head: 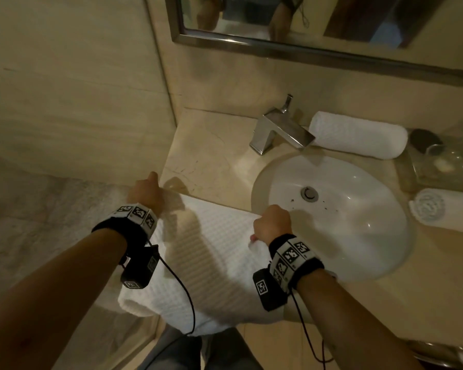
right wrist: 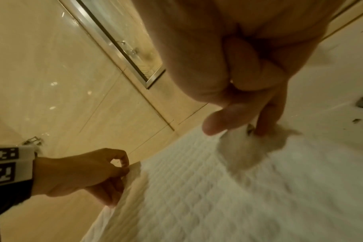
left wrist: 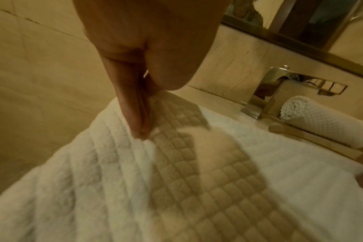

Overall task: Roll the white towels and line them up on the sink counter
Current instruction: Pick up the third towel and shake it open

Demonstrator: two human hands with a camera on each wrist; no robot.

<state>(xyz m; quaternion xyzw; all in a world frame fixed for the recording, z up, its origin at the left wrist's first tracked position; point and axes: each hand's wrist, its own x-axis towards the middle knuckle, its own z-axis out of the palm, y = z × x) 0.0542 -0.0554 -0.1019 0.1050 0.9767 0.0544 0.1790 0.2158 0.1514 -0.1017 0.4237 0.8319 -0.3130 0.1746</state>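
While the head camera is looking down on a beige marble sink counter [head: 211, 145], an unrolled white towel [head: 211, 263] is lying across its front edge, left of the white basin [head: 358, 236], with its near end hanging off toward the person. The left hand [head: 145, 194] is pinching the towel's far left corner and the right hand [head: 274, 222] is pinching the far right corner at the basin's rim. Behind the basin, a chrome faucet [head: 281, 132] is standing under a framed mirror [head: 305, 46], a rolled towel [head: 358, 134] is lying just right of it, and a second rolled towel [head: 444, 209] is resting right of the basin. A glass tray [head: 444, 166] is holding small items too blurred to name.

From the left wrist, fingers [left wrist: 135, 114] are closing together on the waffle-weave edge, with the faucet [left wrist: 280, 91] and a rolled towel [left wrist: 321, 121] beyond.

From the right wrist, thumb and fingers [right wrist: 267, 117] are clamping a bunched corner beside the basin, and the left hand [right wrist: 83, 173] is gripping the opposite corner in front of tiled wall.
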